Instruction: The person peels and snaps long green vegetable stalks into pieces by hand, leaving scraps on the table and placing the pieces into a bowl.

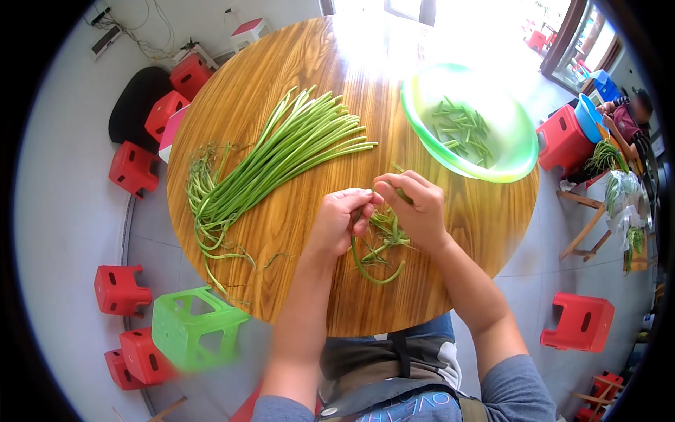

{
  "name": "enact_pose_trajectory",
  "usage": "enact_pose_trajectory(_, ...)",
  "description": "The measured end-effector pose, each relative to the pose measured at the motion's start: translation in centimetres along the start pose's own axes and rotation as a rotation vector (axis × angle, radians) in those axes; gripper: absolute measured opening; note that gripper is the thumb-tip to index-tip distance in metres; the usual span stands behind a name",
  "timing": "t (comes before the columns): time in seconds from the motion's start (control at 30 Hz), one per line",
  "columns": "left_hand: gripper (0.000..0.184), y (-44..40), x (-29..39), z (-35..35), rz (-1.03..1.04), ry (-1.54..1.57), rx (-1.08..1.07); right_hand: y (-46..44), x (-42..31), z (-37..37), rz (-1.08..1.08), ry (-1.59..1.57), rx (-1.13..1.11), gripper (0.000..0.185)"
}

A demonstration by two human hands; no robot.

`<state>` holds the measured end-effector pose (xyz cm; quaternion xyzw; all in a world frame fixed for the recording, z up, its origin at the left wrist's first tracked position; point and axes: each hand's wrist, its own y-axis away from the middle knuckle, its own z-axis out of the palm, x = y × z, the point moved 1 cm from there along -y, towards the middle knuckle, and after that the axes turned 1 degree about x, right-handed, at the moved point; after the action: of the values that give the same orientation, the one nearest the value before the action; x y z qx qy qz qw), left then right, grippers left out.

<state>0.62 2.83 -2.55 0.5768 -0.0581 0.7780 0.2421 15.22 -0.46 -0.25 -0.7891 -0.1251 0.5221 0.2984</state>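
Observation:
My left hand point(341, 219) is closed on a long green vegetable stem point(367, 276), whose lower part curls down over the table. Close beside it, my right hand point(420, 204) pinches the stem's upper part, with a tip showing above the fingers. Torn leafy scraps point(385, 232) lie on the wood beneath both hands. To the left spreads a large bundle of long green stems point(288, 158), thin and tangled at its lower left end. A green-rimmed translucent basin point(522, 158) at the upper right holds short stem pieces point(463, 130).
The round wooden table point(281, 281) is in front of me. Red stools point(133, 169) and a green stool point(190, 327) stand at the left; another red stool point(580, 322) is at the right. A person point(629, 123) sits at the far right near a blue basin point(589, 118).

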Motion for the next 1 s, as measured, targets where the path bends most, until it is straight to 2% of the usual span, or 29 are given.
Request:
enact_pose_trajectory(0.1,0.021,-0.2,-0.3,-0.4,0.042,-0.051,0.017,-0.1,0.5,-0.2,-0.153,0.144,-0.035,0.013)
enact_pose_trajectory(0.17,0.021,-0.1,0.0,-0.4,-0.008,-0.081,-0.017,-0.1,0.2,-0.2,-0.163,0.159,-0.069,0.012)
enact_pose_trajectory(0.23,0.022,0.6,1.2,0.1,-0.117,0.022,-0.005,-0.1,0.6,-0.4,-0.171,0.168,-0.123,0.012)
enact_pose_trajectory(0.3,0.024,1.5,2.8,0.8,-0.248,0.257,0.075,-0.4,0.9,-0.8,-0.112,0.153,-0.097,0.011)
enact_pose_trajectory(0.33,0.024,1.4,2.8,0.3,-0.197,0.342,0.049,-0.6,0.9,-1.0,-0.084,0.144,-0.083,0.010)
enact_pose_trajectory(0.43,0.024,0.9,1.9,-1.7,-0.095,0.559,-0.060,-1.0,1.4,-1.7,0.467,-0.279,-0.084,0.010)
enact_pose_trajectory(0.47,0.024,0.6,1.8,-2.1,-0.092,0.607,-0.113,-1.1,1.6,-2.2,0.717,-0.693,-0.077,0.012)
enact_pose_trajectory(0.5,0.024,0.6,2.1,-2.1,-0.088,0.654,-0.164,-1.2,1.6,-2.4,0.802,-0.901,-0.080,0.012)
enact_pose_trajectory(0.57,0.023,1.0,2.5,-1.4,-0.123,0.503,-0.109,-1.4,1.5,-2.4,0.966,-1.320,-0.093,0.013)
enact_pose_trajectory(0.7,0.024,1.2,3.0,0.2,-0.161,0.317,-0.067,-0.8,2.1,-1.3,0.956,-1.270,-0.147,0.010)
enact_pose_trajectory(0.73,0.023,1.1,2.7,0.2,-0.164,0.325,-0.063,-0.8,1.9,-0.9,0.986,-1.083,-0.096,0.010)
enact_pose_trajectory(0.83,0.021,0.8,2.2,0.3,-0.162,0.324,-0.045,-0.4,2.1,-0.3,0.917,-0.802,-0.130,0.014)
enact_pose_trajectory(1.0,0.018,0.9,2.0,0.5,-0.170,0.184,-0.027,-0.4,1.5,-0.5,0.827,-0.688,-0.176,0.014)
